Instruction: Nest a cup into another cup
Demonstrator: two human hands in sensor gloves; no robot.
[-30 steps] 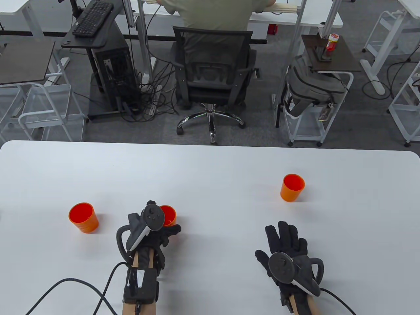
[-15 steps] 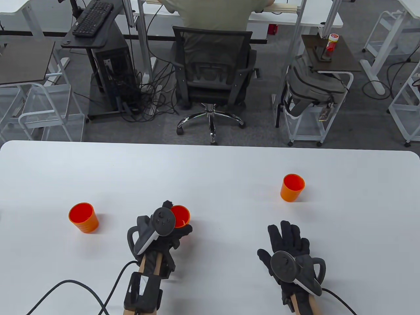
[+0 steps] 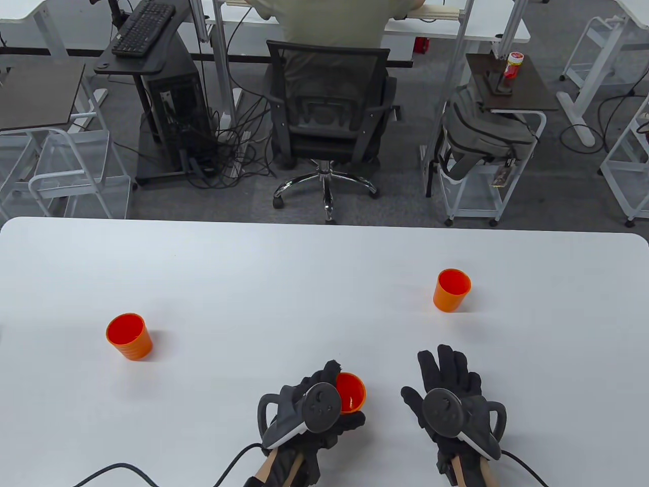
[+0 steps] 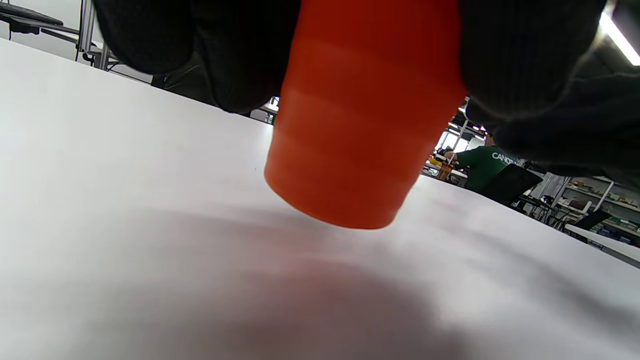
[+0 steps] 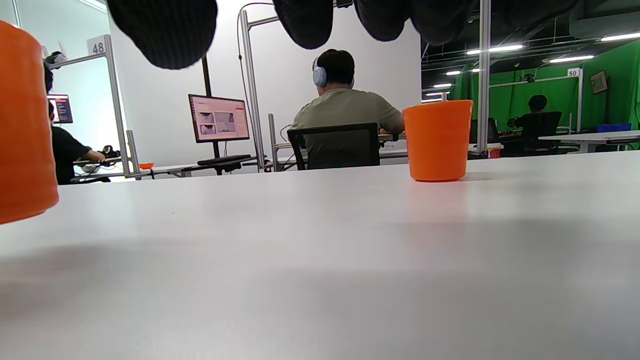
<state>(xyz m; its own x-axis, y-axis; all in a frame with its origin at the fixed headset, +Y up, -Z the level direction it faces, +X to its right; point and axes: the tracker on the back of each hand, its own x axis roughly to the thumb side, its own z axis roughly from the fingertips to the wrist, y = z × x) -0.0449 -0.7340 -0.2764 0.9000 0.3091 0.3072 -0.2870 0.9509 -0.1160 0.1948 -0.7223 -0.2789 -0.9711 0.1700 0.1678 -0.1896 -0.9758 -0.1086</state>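
My left hand [image 3: 334, 406] grips an orange cup [image 3: 351, 391] and holds it upright just above the white table [image 3: 284, 284], near the front edge. The left wrist view shows the cup [image 4: 360, 125] between my gloved fingers, its base off the surface. The same cup shows at the left edge of the right wrist view [image 5: 22, 125]. A second orange cup [image 3: 451, 289] stands upright at the right, also in the right wrist view [image 5: 437, 140]. A third orange cup [image 3: 129, 336] stands at the left. My right hand [image 3: 448, 378] lies flat and empty, fingers spread, right of the held cup.
Cables run from both wrists off the table's front edge. Beyond the far edge are a person on an office chair [image 3: 329, 116], desks and wire carts.
My left hand has lifted the cup and carried it right and toward the front edge, close to my right hand. The right hand has barely moved.
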